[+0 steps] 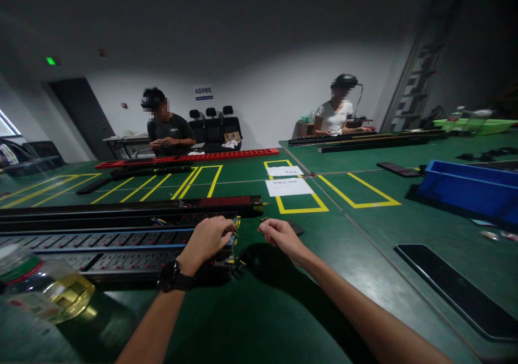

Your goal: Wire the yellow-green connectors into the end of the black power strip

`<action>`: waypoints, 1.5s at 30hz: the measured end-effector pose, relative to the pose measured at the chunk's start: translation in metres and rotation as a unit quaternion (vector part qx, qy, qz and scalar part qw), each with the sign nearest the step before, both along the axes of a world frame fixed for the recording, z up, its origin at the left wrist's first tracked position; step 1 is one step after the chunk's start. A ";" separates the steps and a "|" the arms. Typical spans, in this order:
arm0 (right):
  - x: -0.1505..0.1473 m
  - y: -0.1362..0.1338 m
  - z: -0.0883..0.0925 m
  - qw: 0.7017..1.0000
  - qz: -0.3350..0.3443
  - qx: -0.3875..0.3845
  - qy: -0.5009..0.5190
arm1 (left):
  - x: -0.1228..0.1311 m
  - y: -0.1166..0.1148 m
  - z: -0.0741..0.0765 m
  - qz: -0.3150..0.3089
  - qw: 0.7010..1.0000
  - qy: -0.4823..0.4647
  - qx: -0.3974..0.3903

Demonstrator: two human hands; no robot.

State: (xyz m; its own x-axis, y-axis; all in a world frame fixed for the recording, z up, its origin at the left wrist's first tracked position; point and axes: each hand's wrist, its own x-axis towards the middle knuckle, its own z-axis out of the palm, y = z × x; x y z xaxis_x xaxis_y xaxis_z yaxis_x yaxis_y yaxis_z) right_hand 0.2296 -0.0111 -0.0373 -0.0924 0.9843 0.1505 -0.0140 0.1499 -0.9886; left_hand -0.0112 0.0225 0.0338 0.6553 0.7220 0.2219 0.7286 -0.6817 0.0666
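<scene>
Long black power strips (133, 238) with rows of sockets and blue edges lie across the left of the green table. At their right end, my left hand (211, 241), with a black watch on its wrist, is closed with its fingertips on thin yellow and blue wires (237, 223). A gap to the right, my right hand (282, 237) pinches a tiny dark piece (264, 220), too small to make out. Below the left fingers, a small black connector (238, 269) sits by the strip's end. A flat dark object (296, 227) lies just behind the right hand.
A bottle of yellow liquid (48, 285) stands at front left. On the right are a dark phone-like slab (457, 291) and a blue bin (469, 191). White paper sheets (288, 187) lie by yellow tape outlines. Two people (170, 129) (335, 116) work across the table.
</scene>
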 end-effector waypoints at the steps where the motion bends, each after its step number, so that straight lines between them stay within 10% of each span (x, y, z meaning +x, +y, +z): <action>1: 0.000 0.000 -0.001 1.000 0.000 0.001 -0.004 | 0.000 0.000 0.000 0.001 1.000 -0.002 0.001; 45: 0.001 0.000 -0.011 0.991 0.007 0.024 -0.129 | -0.001 -0.006 -0.022 0.035 0.998 -0.047 -0.014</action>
State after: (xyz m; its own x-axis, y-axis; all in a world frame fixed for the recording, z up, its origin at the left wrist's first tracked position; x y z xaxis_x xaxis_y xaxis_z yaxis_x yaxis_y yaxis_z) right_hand 0.2303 -0.0110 -0.0485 -0.1469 0.9751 0.1664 0.2364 0.1979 -0.9513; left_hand -0.0125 0.0167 0.0118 0.5812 0.7714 0.2593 0.7635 -0.6271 0.1541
